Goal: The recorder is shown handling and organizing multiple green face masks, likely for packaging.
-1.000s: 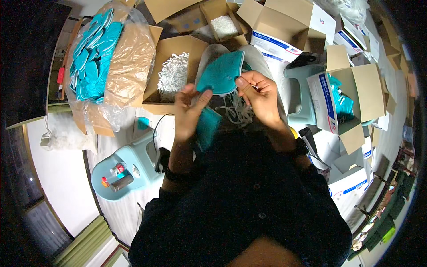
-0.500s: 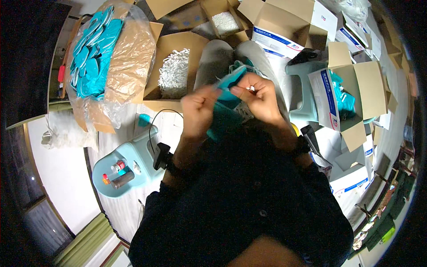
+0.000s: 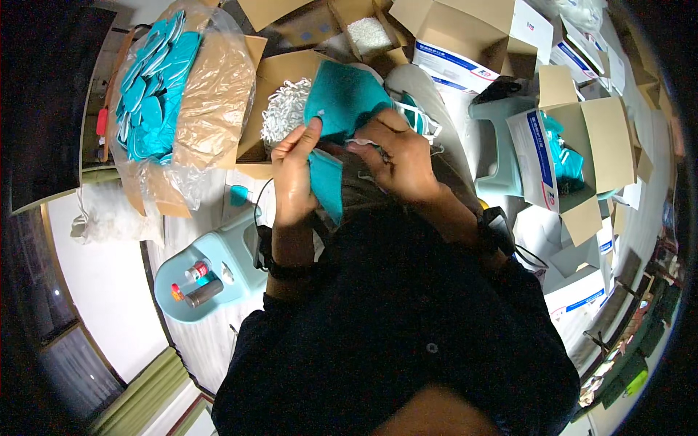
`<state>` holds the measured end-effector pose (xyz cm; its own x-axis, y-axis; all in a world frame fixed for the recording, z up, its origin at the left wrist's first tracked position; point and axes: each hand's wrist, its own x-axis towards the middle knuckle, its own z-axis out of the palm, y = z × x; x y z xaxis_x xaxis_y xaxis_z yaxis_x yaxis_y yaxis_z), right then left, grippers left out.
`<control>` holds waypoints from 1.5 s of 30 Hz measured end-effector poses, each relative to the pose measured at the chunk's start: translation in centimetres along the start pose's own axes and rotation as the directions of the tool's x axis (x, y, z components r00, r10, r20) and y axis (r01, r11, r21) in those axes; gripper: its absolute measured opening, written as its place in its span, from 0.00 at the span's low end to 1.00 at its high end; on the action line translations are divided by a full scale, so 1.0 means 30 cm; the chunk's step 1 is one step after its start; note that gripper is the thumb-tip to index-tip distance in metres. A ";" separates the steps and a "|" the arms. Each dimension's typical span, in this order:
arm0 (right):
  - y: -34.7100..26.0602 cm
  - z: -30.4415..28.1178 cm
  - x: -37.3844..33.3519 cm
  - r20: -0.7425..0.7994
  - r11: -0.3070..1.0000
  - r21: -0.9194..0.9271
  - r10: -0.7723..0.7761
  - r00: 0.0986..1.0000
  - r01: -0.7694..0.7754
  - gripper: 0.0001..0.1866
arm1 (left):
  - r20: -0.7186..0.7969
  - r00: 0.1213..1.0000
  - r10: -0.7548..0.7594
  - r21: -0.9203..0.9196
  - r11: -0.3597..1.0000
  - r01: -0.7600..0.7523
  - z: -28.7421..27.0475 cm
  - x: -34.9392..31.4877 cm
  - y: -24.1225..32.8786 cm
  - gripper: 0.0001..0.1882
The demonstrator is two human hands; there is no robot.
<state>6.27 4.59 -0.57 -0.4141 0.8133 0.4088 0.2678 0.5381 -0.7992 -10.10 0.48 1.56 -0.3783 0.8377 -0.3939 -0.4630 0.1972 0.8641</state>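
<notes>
Between my hands, above my lap, an opened-out teal face mask is held up, its wide panel tilted away from me. My left hand is closed on its left edge, thumb on top; a teal flap hangs below that grip. At the mask's near right edge, my right hand pinches a thin white ear loop between thumb and fingertips. Part of the mask is hidden behind my right fingers. Just beyond that hand, another teal mask with white loops rests on my leg.
At the left, a plastic-lined carton holds stacked teal mask pieces. Beside my lap is a box of white loops. An open carton with teal masks stands at the right by a pale stool. Bottles lie on another stool.
The mask has gone from bunched between close-together hands to spread open and raised. My left hand has moved slightly left; my right hand has come a little nearer to me.
</notes>
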 end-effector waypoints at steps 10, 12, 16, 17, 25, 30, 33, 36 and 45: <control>-0.015 0.011 -0.028 0.084 0.936 0.299 -0.220 0.972 0.186 0.01 | -0.060 0.998 0.023 0.149 0.989 -0.014 -0.053 0.024 -0.071 0.04; -0.017 0.008 -0.028 0.043 0.892 0.435 -0.159 0.986 0.125 0.01 | -0.114 0.985 0.129 0.220 0.970 -0.102 -0.073 0.034 -0.110 0.04; -0.094 -0.044 -0.098 0.153 0.874 0.455 -0.267 0.952 0.171 0.05 | -0.224 0.937 0.268 0.084 0.963 -0.255 -0.217 0.152 -0.054 0.07; -0.117 -0.044 -0.115 0.251 0.873 0.475 -0.259 0.933 0.115 0.06 | -0.185 0.948 0.258 0.080 0.966 -0.247 -0.222 0.145 -0.020 0.08; -0.064 -0.083 -0.139 0.445 0.945 -0.265 -0.059 0.894 0.194 0.06 | 0.199 0.972 0.126 -0.267 0.961 -0.070 -0.337 0.185 -0.052 0.15; 0.084 -0.074 0.021 0.167 0.888 -0.402 0.313 0.935 -0.225 0.13 | 0.054 0.992 -0.117 0.376 0.922 0.089 -0.195 0.158 -0.117 0.15; 0.174 -0.025 0.075 0.156 0.811 -0.518 0.403 0.902 -0.273 0.14 | 0.466 0.856 0.223 0.577 0.657 -0.485 -0.075 0.150 -0.182 0.14; 0.187 -0.009 0.086 0.232 0.790 -0.552 0.453 0.861 -0.267 0.11 | 0.414 0.886 0.208 0.716 0.527 -0.458 -0.022 0.137 -0.217 0.15; 0.201 -0.037 -0.015 0.135 0.936 -0.343 0.134 0.982 -0.080 0.05 | 0.391 0.908 0.153 0.813 0.404 -0.418 0.006 0.155 -0.248 0.15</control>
<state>9.03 7.72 -5.09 -0.4886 0.8403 0.2348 0.5822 0.5144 -0.6296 -8.27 2.98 -6.64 -0.1011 0.9895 -0.1029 0.6230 0.1436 0.7690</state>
